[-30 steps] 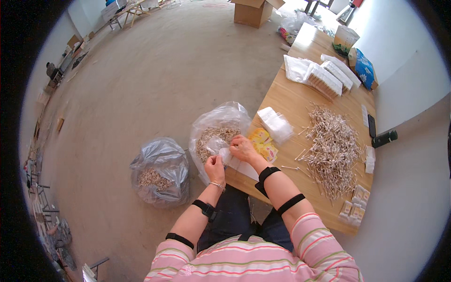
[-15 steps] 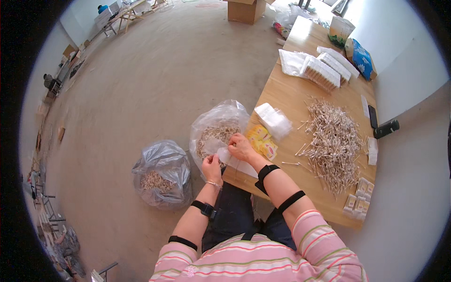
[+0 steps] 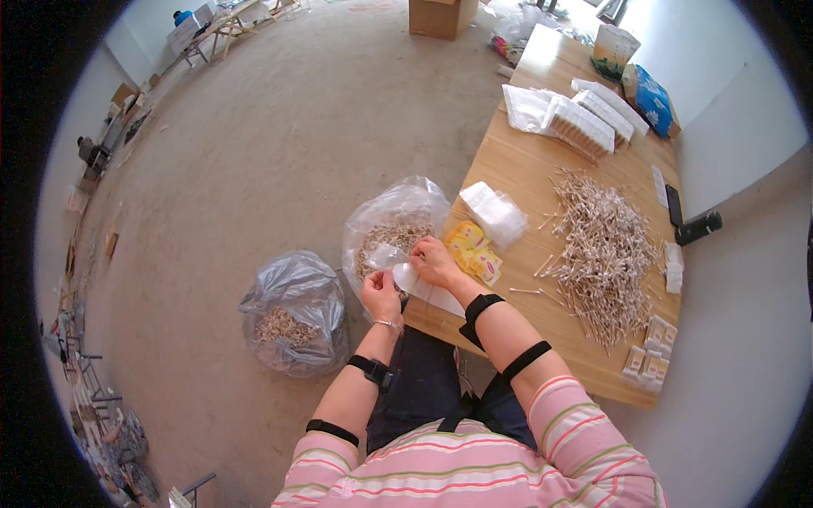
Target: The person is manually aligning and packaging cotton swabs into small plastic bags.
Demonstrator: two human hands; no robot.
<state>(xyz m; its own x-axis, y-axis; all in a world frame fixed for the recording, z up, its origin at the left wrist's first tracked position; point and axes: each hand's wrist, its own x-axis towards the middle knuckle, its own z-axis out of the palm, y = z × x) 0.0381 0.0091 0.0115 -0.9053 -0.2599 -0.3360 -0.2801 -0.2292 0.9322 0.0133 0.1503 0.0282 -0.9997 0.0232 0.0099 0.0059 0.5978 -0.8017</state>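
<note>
My left hand (image 3: 381,295) is closed, thumb and fingers pinched at one side of a small clear plastic bag (image 3: 387,256). Curled at the bag's other side is my right hand (image 3: 434,262); whether its fingers also hold anything small is hidden. Both hands are above the table's near left corner, by a large clear sack (image 3: 360,216) of loose cotton swabs (image 3: 398,237). Under my right wrist lies a white sheet (image 3: 440,298). Yellow printed cards (image 3: 474,254) and a stack of clear bags (image 3: 495,214) lie just beyond my right hand.
A heap of cotton swabs (image 3: 601,254) covers the right of the wooden table (image 3: 500,152). Small filled packs (image 3: 650,354) sit at its near right edge, larger wrapped bundles (image 3: 584,123) farther back. Another sack (image 3: 296,279) of swabs stands on the floor at left.
My left hand has shifted slightly left and away from me, and the clear film between my hands has changed shape. My right hand has barely moved.
</note>
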